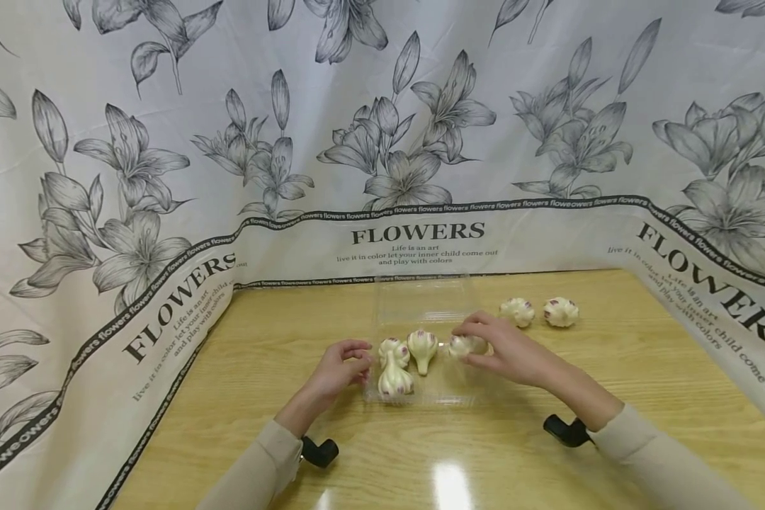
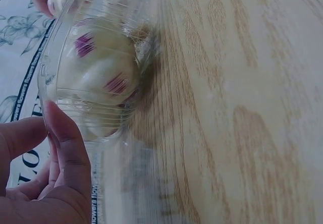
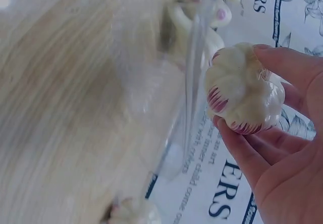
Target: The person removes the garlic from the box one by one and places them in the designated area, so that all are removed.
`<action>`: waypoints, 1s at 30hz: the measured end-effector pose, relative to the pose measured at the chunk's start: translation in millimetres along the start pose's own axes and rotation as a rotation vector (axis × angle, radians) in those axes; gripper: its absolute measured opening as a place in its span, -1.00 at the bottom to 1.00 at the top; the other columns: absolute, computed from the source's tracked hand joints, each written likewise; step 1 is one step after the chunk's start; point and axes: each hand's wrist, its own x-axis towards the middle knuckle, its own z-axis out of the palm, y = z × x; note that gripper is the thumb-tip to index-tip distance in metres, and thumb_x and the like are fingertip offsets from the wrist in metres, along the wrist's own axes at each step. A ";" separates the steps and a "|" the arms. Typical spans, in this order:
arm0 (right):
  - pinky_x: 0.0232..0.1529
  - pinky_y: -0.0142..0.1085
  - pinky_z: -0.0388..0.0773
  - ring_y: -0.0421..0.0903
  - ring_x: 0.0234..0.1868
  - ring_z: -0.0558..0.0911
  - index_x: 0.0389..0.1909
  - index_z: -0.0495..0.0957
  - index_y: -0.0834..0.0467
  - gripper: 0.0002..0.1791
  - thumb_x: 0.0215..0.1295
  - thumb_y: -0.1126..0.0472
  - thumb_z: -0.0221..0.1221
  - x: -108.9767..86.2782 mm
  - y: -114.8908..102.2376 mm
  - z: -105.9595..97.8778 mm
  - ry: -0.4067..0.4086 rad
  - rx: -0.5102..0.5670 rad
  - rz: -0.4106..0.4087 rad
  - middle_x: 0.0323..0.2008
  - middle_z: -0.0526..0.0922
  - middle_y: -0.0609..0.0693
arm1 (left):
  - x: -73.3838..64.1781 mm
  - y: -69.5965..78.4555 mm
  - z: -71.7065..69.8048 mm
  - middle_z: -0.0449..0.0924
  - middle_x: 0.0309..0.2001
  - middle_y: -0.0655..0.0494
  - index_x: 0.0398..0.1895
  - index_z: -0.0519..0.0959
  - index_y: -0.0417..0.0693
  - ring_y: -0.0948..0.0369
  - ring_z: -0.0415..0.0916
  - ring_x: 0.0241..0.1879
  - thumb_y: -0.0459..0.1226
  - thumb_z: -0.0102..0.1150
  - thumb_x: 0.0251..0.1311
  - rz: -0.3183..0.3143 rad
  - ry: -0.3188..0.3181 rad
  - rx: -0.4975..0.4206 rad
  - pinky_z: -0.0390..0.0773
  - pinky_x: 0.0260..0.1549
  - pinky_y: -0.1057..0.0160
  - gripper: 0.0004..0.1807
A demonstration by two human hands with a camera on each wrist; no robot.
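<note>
A clear plastic clamshell box (image 1: 446, 393) lies on the table, its lid (image 1: 421, 301) folded back toward the curtain. Inside its left half are three garlic bulbs, one of them (image 1: 423, 348) with its stem pointing toward me. My left hand (image 1: 338, 372) pinches the box's left rim between thumb and finger, close beside a purple-streaked garlic bulb (image 2: 98, 65) seen through the wall. Over the right side of the box, my right hand (image 1: 506, 350) holds another white garlic bulb (image 3: 245, 90) between thumb and fingers.
Two more garlic bulbs, one (image 1: 517, 312) nearer the right hand and one (image 1: 561, 312) farther right, sit on the wooden table (image 1: 280, 326). A flower-printed curtain (image 1: 421, 244) hangs along the back and both sides. Black wrist mounts (image 1: 567, 430) show under both wrists.
</note>
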 end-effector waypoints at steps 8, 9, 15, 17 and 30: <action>0.04 0.11 0.60 0.14 0.09 0.61 0.18 0.61 0.19 -0.57 0.32 0.19 0.38 -15.8 18.8 -32.7 0.101 -0.038 -0.021 0.10 0.61 0.11 | 0.5 -0.5 -0.5 0.54 -0.22 -0.02 0.24 0.43 -0.46 0.21 0.53 -0.38 -0.45 0.14 0.42 0.007 0.002 0.005 0.62 -0.38 0.23 -0.61; 0.05 0.12 0.59 0.15 0.10 0.61 0.17 0.62 0.19 -0.58 0.31 0.21 0.39 -18.0 22.2 -36.2 0.117 -0.044 -0.025 0.10 0.61 0.11 | 0.7 -0.5 -0.6 0.54 -0.22 -0.02 0.24 0.43 -0.46 0.21 0.54 -0.38 -0.45 0.14 0.42 0.005 0.001 0.005 0.62 -0.38 0.24 -0.61; -0.06 0.07 0.63 0.14 0.03 0.63 0.13 0.62 0.20 -0.58 0.26 0.27 0.42 -30.2 44.4 -57.3 0.180 -0.072 -0.011 0.08 0.62 0.14 | -0.4 -0.8 -1.3 0.54 -0.23 -0.02 0.24 0.42 -0.47 0.20 0.54 -0.37 -0.45 0.13 0.43 0.004 -0.011 0.004 0.63 -0.39 0.26 -0.61; -0.06 0.09 0.62 0.15 0.04 0.63 0.13 0.61 0.22 -0.57 0.25 0.29 0.42 -34.3 51.3 -64.6 0.199 -0.079 0.004 0.08 0.62 0.16 | -0.7 -0.8 -1.4 0.54 -0.23 -0.02 0.25 0.41 -0.48 0.20 0.54 -0.37 -0.45 0.13 0.43 0.003 -0.011 0.002 0.63 -0.40 0.28 -0.61; -0.17 -0.06 0.57 0.16 -0.06 0.61 0.20 0.56 0.28 -0.54 0.33 0.23 0.36 -59.6 110.7 -95.4 0.271 -0.149 0.132 0.09 0.62 0.28 | 0.4 -0.2 -0.7 0.52 -0.22 -0.02 0.25 0.42 -0.47 0.20 0.54 -0.37 -0.45 0.12 0.44 -0.006 -0.006 -0.001 0.61 -0.40 0.29 -0.61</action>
